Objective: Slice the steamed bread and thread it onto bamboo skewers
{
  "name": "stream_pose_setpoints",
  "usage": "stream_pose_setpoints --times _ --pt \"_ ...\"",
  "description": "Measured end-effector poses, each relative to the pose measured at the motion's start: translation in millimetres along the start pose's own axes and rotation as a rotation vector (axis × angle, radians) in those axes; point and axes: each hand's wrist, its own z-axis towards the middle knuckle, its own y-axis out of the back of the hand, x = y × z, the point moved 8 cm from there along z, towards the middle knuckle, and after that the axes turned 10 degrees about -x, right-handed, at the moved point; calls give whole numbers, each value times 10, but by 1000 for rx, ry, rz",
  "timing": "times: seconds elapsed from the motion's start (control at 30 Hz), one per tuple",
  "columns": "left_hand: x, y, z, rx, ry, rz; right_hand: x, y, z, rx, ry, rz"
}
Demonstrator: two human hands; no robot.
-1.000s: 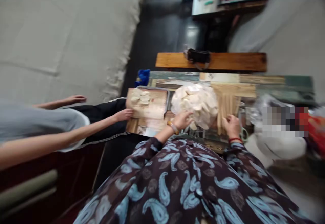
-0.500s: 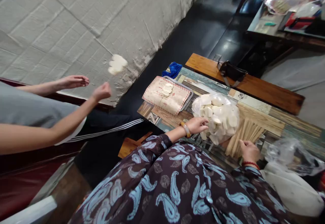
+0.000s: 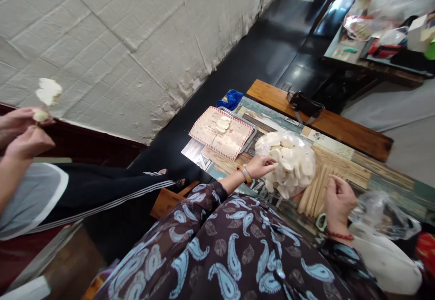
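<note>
My left hand (image 3: 261, 166) reaches to the near left side of a clear plastic bag (image 3: 307, 148) full of white, pale-edged slices (image 3: 287, 166). Its fingers are loosely stretched and slightly apart, at the bag's edge. My right hand (image 3: 340, 199) is closed, thumb and forefinger pinched together, over the right side of a bundle of thin wooden sticks (image 3: 314, 195). Anything in that pinch is too small to make out. Left of the bag, a few white slices (image 3: 223, 124) lie on a patterned paper sheet (image 3: 207, 130) over a metal tray (image 3: 250, 133).
At far left, a co-worker's hands (image 3: 30, 139) hold skewered white slices (image 3: 48, 92). Crumpled plastic (image 3: 382, 214) and a white bag (image 3: 384, 259) lie at right. Green-handled scissors (image 3: 321, 221) rest near the sticks. A blue cloth (image 3: 231, 99) and a bench (image 3: 353, 130) are beyond.
My right hand has shifted slightly right and turned, staying pinched, and scissors now show below it. My left hand stays by the bag. The co-worker's hands and skewer have moved left.
</note>
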Motion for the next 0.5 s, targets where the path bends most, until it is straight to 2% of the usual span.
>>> stream_pose_setpoints --times 0.03,0.1,0.13,0.2,0.23,0.3,0.37,0.5 --pt "-18 40 7 -22 21 -55 290 8 -13 13 30 123" --pt "-51 160 12 -88 82 -227 866 -105 -130 145 52 391" --pt "-65 229 7 -120 116 -333 1132 -197 -224 221 77 454" --pt "-93 405 -15 -209 160 -504 1546 -410 -444 370 113 563" --pt "-102 504 -35 -261 172 -570 1672 -498 -543 413 124 590" --pt "-110 690 -90 -349 185 -647 1801 -627 -707 482 135 629" --pt "-109 840 -160 -403 189 -671 1819 -689 -821 546 124 669" --pt "-62 1041 -323 -461 208 -680 1766 -751 -977 722 -21 791"
